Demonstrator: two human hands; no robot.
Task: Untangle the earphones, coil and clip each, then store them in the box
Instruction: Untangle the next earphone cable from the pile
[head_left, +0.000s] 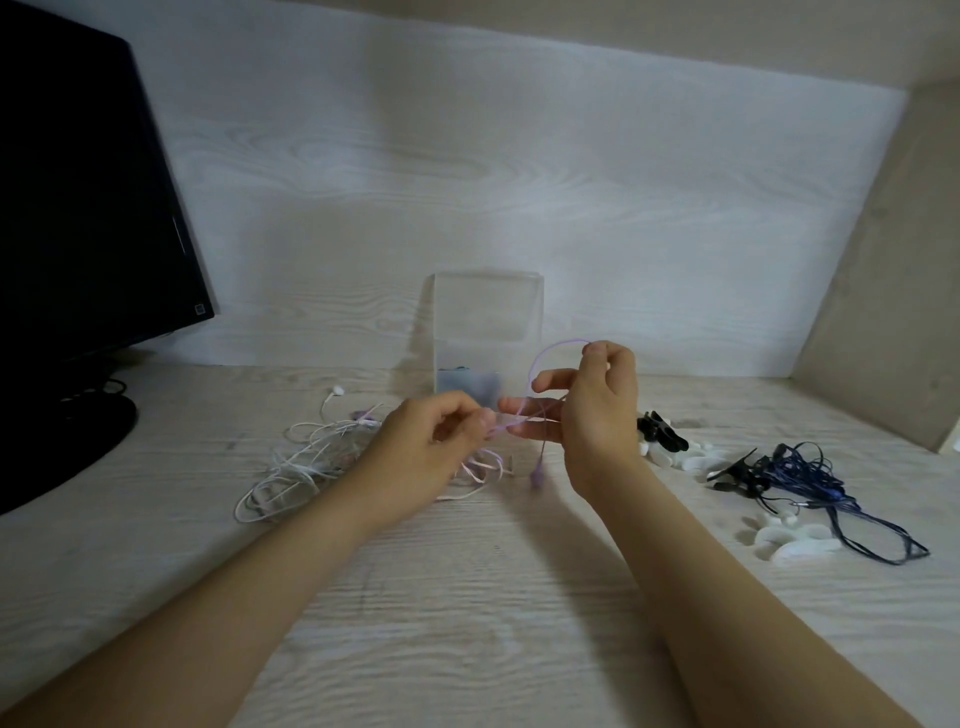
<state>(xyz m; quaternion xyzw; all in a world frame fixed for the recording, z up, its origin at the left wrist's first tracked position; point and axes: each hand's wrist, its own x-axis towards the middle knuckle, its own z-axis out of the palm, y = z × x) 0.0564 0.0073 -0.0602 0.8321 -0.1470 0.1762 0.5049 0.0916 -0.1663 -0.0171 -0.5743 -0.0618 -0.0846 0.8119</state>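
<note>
Both hands are up over the pale wood-grain counter (467, 613), working the thin lilac earphone cable (558, 343). The left hand (434, 441) has its grip closed, pinching the cable between thumb and fingertips. The right hand (597, 410) pinches a raised loop of it at the top, and the cable looks to run across its outstretched fingers. A small purple earbud (536, 475) dangles below, just clear of the counter. This reads as the coiling step for the lilac set. On the left lies a loose tangle of white earphones (296, 467), not yet sorted, and some lilac slack trails into it. Far centre stands the translucent plastic box (488, 312), something dark blue already at its bottom. Right of the hands sit black and white clips (667, 441); further right is a dark blue earphone bundle (815, 478). The next move, I'd say, calls for feeding more slack round the right fingers, keeping the loops even, then reaching for a clip without letting the coil spring open.
</note>
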